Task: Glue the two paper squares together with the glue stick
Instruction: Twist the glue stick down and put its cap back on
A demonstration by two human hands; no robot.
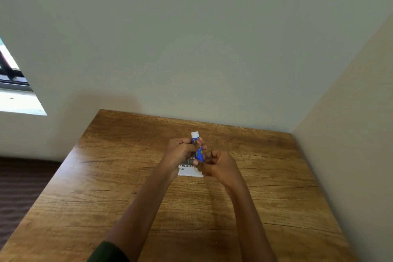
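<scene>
- Gripping the glue stick (pixel 200 154) directly above the paper (pixel 188 172), both hands work on it at once, so this looks like the uncapping or twisting-up step.
- The left hand (pixel 180 152) curls its fingers round the upper part of the blue tube. It holds just below the white cap (pixel 195 134), which points away from the person, beyond the paper's far edge.
- The right hand (pixel 220 164) pinches the tube's lower end, over the paper's right side. Its fingers are curled round it, though the exact hold is partly hidden.
- The paper lies flat on the wooden table (pixel 127 187) under the hands, with black printed text on its near part. Whether it is one square or two stacked I cannot tell, because the hands cover its far part.
- Progress, as I judge it, is early. The cap sits on the stick, no glue shows on the paper, and nothing appears pressed together.
- Left to do: take the cap off, spread glue on one square, lay the other on it and press them down.
- A dark green sleeve (pixel 108 253) shows well to the near-left of the paper.
</scene>
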